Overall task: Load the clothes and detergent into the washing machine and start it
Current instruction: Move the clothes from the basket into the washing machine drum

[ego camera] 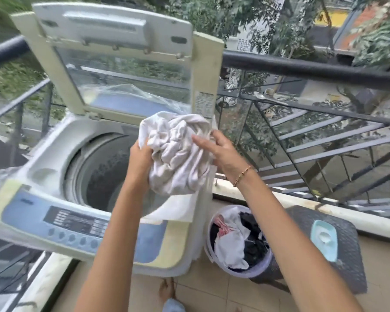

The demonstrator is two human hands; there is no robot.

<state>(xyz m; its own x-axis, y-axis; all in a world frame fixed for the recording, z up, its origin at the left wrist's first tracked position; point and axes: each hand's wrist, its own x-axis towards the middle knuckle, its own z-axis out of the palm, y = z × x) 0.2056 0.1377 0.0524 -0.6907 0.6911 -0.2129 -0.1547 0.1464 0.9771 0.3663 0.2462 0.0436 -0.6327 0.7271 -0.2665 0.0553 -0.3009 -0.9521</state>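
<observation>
A top-loading washing machine (54,167) stands with its lid (113,41) raised and its dark drum (108,170) showing no clothes. A crumpled white cloth (178,152) hangs above the drum's right rim. My left hand (140,158) grips the bundle from its left and underside. My right hand (218,149) presses on its right side, fingers spread over the fabric. On the floor to the right stands a laundry bucket (239,242) holding white, black and pink clothes. A pale blue detergent container (324,239) lies on a dark stool (342,255).
A black balcony railing (302,70) with glass panels runs behind and to the right of the machine. The control panel (74,226) faces me along the machine's near edge. My bare foot (167,289) rests on the tiled floor below.
</observation>
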